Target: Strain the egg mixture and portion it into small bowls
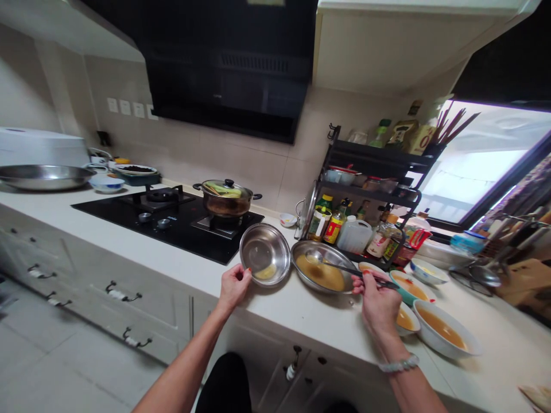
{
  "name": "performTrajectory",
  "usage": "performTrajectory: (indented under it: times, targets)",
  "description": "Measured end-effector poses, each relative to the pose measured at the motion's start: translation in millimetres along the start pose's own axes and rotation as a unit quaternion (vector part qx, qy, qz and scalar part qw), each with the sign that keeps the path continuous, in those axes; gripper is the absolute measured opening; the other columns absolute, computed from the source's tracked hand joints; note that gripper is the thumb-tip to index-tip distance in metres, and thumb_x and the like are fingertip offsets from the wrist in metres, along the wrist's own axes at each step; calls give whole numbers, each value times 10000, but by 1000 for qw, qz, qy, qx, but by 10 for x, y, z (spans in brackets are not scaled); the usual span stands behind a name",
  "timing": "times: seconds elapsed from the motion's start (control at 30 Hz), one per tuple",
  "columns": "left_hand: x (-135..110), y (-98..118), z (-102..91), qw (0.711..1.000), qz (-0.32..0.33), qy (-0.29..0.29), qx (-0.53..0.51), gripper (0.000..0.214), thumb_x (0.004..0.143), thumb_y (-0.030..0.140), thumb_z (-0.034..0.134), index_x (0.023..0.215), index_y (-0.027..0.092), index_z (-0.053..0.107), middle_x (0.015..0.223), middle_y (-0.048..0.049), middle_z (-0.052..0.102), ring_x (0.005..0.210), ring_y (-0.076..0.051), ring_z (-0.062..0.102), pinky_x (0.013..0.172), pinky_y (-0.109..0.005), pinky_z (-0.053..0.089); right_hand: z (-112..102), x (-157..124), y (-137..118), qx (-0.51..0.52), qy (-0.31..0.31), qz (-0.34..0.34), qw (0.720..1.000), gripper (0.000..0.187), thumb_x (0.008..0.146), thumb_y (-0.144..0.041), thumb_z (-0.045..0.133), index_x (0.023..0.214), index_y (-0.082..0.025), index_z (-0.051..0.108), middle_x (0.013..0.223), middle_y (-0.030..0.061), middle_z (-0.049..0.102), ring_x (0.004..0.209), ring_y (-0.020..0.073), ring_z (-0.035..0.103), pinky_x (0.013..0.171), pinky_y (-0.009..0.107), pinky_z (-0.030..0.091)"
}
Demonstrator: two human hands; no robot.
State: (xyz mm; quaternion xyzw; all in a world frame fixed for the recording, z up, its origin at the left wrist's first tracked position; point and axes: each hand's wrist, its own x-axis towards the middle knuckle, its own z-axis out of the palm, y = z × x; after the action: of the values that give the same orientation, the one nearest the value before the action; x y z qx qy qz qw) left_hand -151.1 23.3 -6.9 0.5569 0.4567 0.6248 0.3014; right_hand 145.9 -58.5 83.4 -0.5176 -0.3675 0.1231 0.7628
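Between the left hand's thumb and index finger, head view: rim of a small steel bowl, pinched at its near-left edge. Bowl tilted, opening toward the wearer; a little yellow liquid pools at the low side, right of the fingertips. The slant probably serves to gather it there. Whether the base rests on the counter: cannot tell.

Right hand: fingers closed around the dark handle of a ladle. Its head, left of and beyond these fingers, sits in the brownish liquid of a wider steel bowl. The long handle presumably keeps the fingers clear of liquid. Right of the right fingers: a white bowl of orange-brown liquid, near the wrist.
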Motion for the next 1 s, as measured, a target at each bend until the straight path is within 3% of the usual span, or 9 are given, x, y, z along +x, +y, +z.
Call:
performTrajectory:
  times: [0.17, 0.27, 0.4, 0.47, 0.67, 1.0]
  targets:
    - [4, -22, 9, 1000, -8, 0, -8, 285, 714, 320, 557, 511, 214, 388, 399, 79, 401, 386, -77, 369, 412, -195, 285, -144, -27, 30, -124, -33, -91, 988, 391, 744, -531, 627, 861, -160, 588, 532, 9, 611, 411, 164, 581, 396, 271, 478]
    - [2, -5, 8, 1000, -8, -1, -11, 289, 711, 318, 558, 504, 214, 385, 396, 77, 405, 387, -76, 369, 413, -195, 287, -173, -100, 68, -189, -64, -180, 963, 310, 821, -455, 557, 907, -164, 622, 631, 39, 641, 445, 157, 591, 442, 286, 504]
    - [0, 10, 5, 1000, -6, -2, -9, 291, 717, 326, 550, 500, 212, 394, 398, 73, 410, 389, -76, 370, 414, -196, 287, -119, -234, 68, -201, -107, -284, 932, 178, 854, -320, 543, 928, -189, 638, 803, 61, 667, 497, 140, 602, 503, 295, 532]
    - [-2, 9, 4, 1000, -4, -3, -3, 290, 720, 329, 547, 501, 211, 398, 400, 72, 409, 392, -77, 372, 415, -196, 286, -53, -320, 45, -183, -124, -291, 931, 154, 861, -285, 541, 945, -197, 635, 794, 50, 658, 492, 132, 595, 491, 285, 533]
    - [-18, 25, 5, 1000, 5, -4, 12, 284, 723, 322, 550, 506, 213, 402, 408, 71, 405, 404, -83, 374, 425, -203, 289, 206, -579, 76, -103, -188, -224, 951, 164, 868, -283, 553, 989, -210, 637, 785, 34, 639, 540, 138, 607, 452, 264, 543]
    - [-16, 3, 14, 1000, 13, -10, 2, 280, 720, 304, 546, 508, 218, 384, 412, 72, 399, 410, -83, 366, 437, -209, 287, 442, -755, 45, -87, -246, -274, 926, 162, 889, -219, 513, 1002, -223, 629, 850, 46, 640, 568, 133, 608, 453, 244, 539]
